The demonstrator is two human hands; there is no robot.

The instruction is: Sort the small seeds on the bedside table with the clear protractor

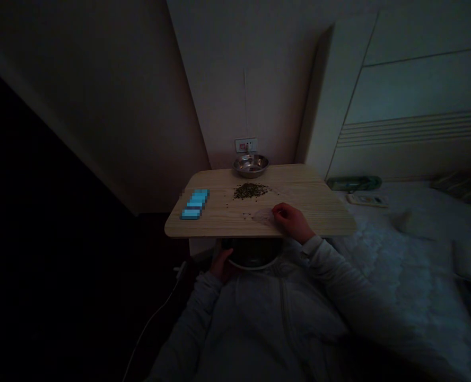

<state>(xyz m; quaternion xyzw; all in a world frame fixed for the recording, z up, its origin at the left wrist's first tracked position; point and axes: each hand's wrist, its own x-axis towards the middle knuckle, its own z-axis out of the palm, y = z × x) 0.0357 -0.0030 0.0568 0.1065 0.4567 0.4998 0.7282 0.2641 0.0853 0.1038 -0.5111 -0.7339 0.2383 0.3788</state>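
Observation:
My right hand [293,220] is over the front right of the small wooden table [203,228], fingers curled in a pinch. From them a thin, clear piece of plastic [263,216], like a bag, spreads over the tabletop. Below the table's front edge, my left hand [221,263] grips the side of a dark bowl [253,254] with a pale rim, held against my lap. A heap of small dark green beans or seeds [250,191] lies mid-table, with a few scattered grains [245,215] nearer me. Dim light hides finer finger detail.
An empty-looking steel bowl [251,167] stands at the table's back edge, below a wall socket [246,145]. On the left lies a lit phone [195,204]. A bed [382,254] adjoins on the right, bearing a green bottle [354,183] and a remote [367,200]. A white cable [151,315] hangs at lower left.

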